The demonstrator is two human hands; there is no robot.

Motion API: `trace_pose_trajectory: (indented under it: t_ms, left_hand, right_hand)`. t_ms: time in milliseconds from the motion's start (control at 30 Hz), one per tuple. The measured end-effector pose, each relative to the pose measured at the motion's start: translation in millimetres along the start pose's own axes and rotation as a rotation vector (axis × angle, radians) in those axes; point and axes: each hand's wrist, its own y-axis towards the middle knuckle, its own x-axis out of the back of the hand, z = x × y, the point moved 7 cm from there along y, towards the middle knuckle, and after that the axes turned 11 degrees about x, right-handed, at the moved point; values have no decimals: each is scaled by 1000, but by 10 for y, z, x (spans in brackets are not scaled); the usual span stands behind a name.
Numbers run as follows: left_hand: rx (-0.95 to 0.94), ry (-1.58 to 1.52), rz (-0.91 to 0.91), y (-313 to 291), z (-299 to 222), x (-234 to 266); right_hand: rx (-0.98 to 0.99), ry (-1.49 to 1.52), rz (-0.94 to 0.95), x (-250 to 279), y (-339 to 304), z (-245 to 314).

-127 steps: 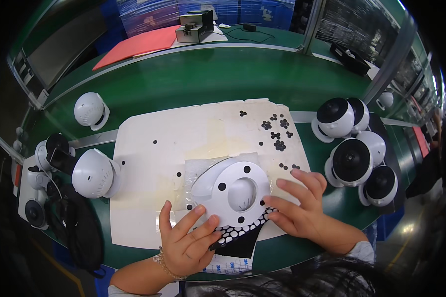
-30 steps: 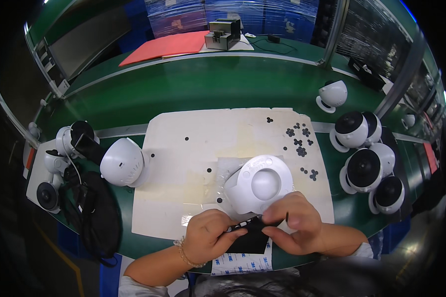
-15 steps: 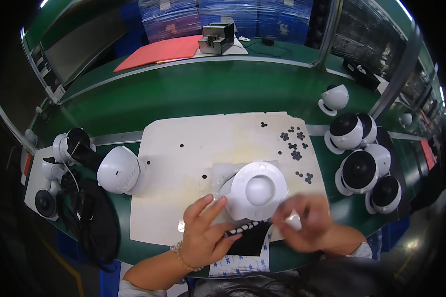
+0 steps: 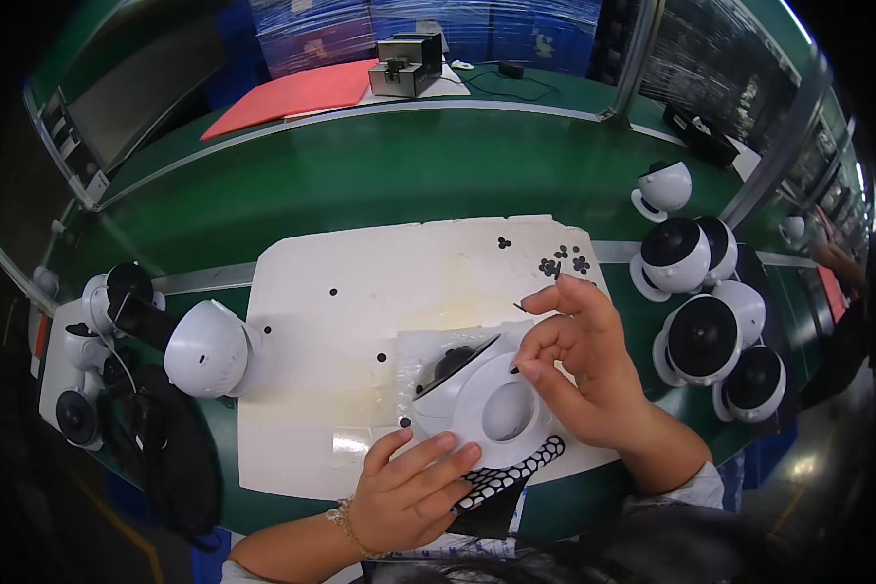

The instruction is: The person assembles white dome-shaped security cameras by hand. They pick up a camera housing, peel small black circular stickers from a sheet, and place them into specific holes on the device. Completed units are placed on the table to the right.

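Here you are with the white camera [image 4: 436, 407] on the bubble wrap [image 4: 412, 343], tipped so its black front [image 4: 453, 364] shows on the left and its ring base [image 4: 469, 414] toward your right. Your left hand [image 4: 409, 492] has its fingers spread over the ring's lower left edge, thumb hidden, so I can't tell whether it closes underneath; your right hand [image 4: 579, 362] pinches a small black dot [image 4: 515, 370] between thumb and finger at the ring's upper edge. Careful: that left hold looks light, and if it eases, the rounded body could roll and leave the dot crooked. Dark specks [image 4: 520, 308] sit at your raised fingertips too, probably more dots, and a careless brush could stick one astray. The perforated strip [image 4: 501, 480] lies just below the rim and might catch. And look at the change: half a second ago the base faced up, your right hand a blur down by the strip; now the body is tilted and that hand is up at the rim.
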Motion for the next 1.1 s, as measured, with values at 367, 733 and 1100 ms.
trace_pose_trajectory:
  t_ms: [367,733,1100]
  left_hand:
    - [-35,28,28,-10,-5,-3]
    - [-6,50,17,-10,-19,3]
    - [-18,57,-7,-22,-24,-5]
  right_hand:
    - [362,-632,139,-102,-22,332]
    - [59,-305,196,-312,60,233]
    - [199,-491,207,-374,-14,254]
